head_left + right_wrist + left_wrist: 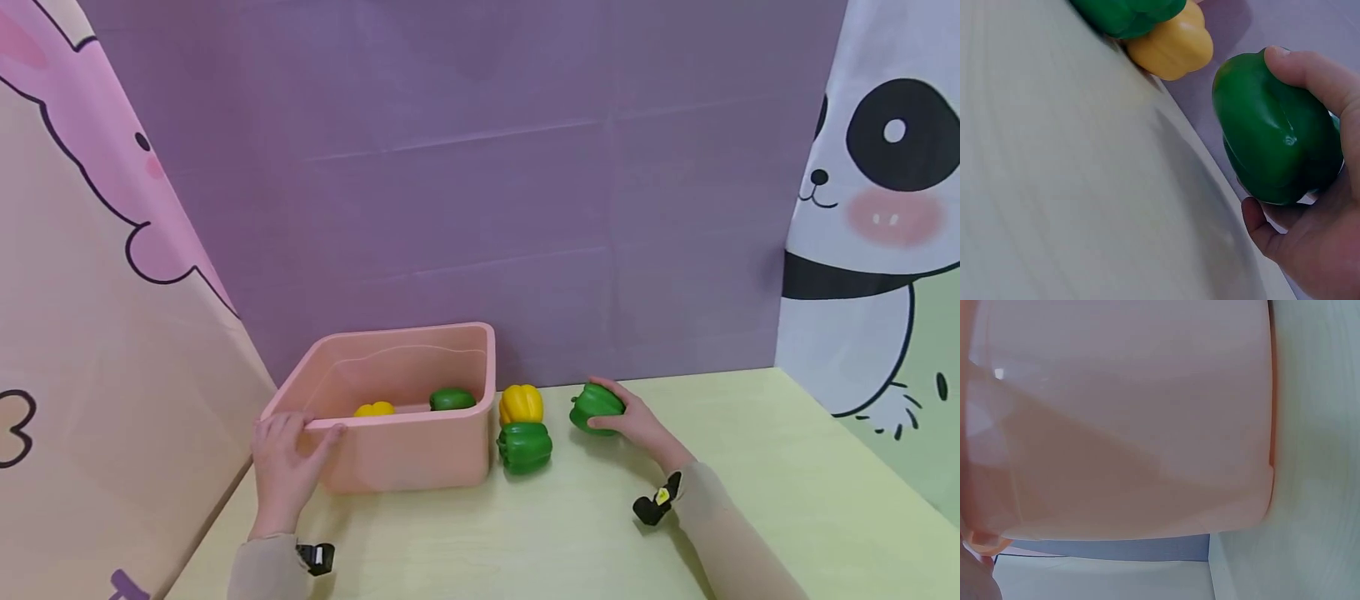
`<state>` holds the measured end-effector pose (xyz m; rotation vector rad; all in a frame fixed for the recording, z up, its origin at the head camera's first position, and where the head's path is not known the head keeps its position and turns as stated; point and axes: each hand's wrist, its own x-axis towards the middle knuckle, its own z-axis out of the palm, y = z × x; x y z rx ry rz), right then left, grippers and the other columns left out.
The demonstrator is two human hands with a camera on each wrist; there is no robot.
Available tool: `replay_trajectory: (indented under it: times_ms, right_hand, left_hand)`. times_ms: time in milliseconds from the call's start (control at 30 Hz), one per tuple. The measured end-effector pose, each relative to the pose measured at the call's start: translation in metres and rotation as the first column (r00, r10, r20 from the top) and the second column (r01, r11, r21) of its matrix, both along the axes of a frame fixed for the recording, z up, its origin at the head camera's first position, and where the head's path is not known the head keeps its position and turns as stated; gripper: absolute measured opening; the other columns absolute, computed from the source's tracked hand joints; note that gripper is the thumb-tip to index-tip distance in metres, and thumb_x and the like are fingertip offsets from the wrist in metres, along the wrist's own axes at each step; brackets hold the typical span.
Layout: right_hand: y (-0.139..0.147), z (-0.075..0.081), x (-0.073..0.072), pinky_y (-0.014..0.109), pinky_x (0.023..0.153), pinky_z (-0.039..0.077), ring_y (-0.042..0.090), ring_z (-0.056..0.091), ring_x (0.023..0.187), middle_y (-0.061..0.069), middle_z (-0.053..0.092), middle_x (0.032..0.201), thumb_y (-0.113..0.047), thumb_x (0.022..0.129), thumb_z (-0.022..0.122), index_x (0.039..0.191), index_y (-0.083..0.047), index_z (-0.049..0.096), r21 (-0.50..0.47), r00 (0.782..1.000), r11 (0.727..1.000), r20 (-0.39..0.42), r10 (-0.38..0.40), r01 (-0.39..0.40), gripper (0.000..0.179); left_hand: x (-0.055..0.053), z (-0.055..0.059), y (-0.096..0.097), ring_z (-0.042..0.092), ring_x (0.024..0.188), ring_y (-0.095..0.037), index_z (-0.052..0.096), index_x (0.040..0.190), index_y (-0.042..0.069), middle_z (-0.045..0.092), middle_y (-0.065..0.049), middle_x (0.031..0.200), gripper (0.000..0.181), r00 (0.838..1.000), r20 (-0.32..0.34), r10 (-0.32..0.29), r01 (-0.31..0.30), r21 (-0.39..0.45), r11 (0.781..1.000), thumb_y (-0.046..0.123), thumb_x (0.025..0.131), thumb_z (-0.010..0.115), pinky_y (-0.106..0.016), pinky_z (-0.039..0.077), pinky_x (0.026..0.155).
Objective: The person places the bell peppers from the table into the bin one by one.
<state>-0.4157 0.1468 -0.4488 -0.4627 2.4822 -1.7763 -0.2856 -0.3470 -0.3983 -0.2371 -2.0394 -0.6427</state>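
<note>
My left hand [285, 467] grips the near left rim of a pink plastic bin [412, 454], thumb and fingers over the edge. In the left wrist view the bin's wall [1135, 425] takes up most of the picture, and only a bit of the hand shows. To the right of the bin, my right hand [645, 425] holds a green bell pepper [596, 408] between thumb and fingers. In the right wrist view this pepper [1279, 131] seems held just off the table, its shadow below. Inside the bin lie a yellow bell pepper [375, 409] and a green one [452, 399], partly hidden by the front wall.
Beside the bin's right wall stand a yellow bell pepper [521, 403] and, in front of it, another green one [525, 447]. The pale wooden table [465, 550] meets a purple cloth [555, 208] at the back. Printed cloths hang left and right.
</note>
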Motion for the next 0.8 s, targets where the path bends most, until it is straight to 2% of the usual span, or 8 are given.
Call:
replay_trajectory:
  times_ms: [200,367,567,800]
  right_hand:
    - [0.004,-0.001,0.003,0.043,0.094,0.039,0.036,0.045,0.117,0.018,0.038,0.143,-0.019,0.079,0.080,0.149,-0.019,0.037,-0.023,1.000,1.000,-0.004,0.002,-0.002,0.082]
    - [0.000,0.003,0.012,0.040,0.090,0.041,0.034,0.048,0.113,0.018,0.042,0.139,-0.015,0.079,0.080,0.147,-0.019,0.040,-0.061,1.000,0.998,-0.014,-0.006,0.005,0.079]
    - [-0.003,0.004,0.020,0.040,0.092,0.041,0.033,0.047,0.114,0.016,0.041,0.143,-0.014,0.080,0.079,0.148,-0.018,0.039,-0.069,1.000,0.998,-0.024,0.010,-0.012,0.079]
    - [0.000,0.007,0.021,0.042,0.093,0.041,0.034,0.047,0.116,0.016,0.041,0.142,-0.016,0.079,0.080,0.148,-0.019,0.039,-0.046,1.000,0.999,-0.007,-0.003,0.002,0.080]
  left_hand:
    - [0.000,0.001,0.000,0.046,0.096,-0.037,0.063,0.091,-0.002,0.061,-0.016,0.087,0.032,1.000,-0.013,-0.008,0.008,-0.004,1.000,0.019,0.073,0.080,-0.053,0.026,0.094]
    - [-0.002,0.003,-0.001,0.046,0.093,-0.037,0.062,0.088,-0.002,0.061,-0.017,0.085,0.031,0.999,-0.035,-0.019,0.018,-0.027,0.999,0.020,0.073,0.079,-0.052,0.027,0.090]
    - [-0.002,0.003,-0.001,0.047,0.096,-0.037,0.063,0.089,0.000,0.061,-0.016,0.088,0.030,1.000,-0.020,-0.017,0.016,-0.021,1.000,0.020,0.074,0.080,-0.056,0.024,0.100]
    - [0.000,0.003,0.002,0.046,0.096,-0.037,0.063,0.090,-0.001,0.061,-0.016,0.087,0.030,1.000,-0.022,-0.016,0.016,-0.001,1.000,0.017,0.072,0.080,-0.057,0.022,0.102]
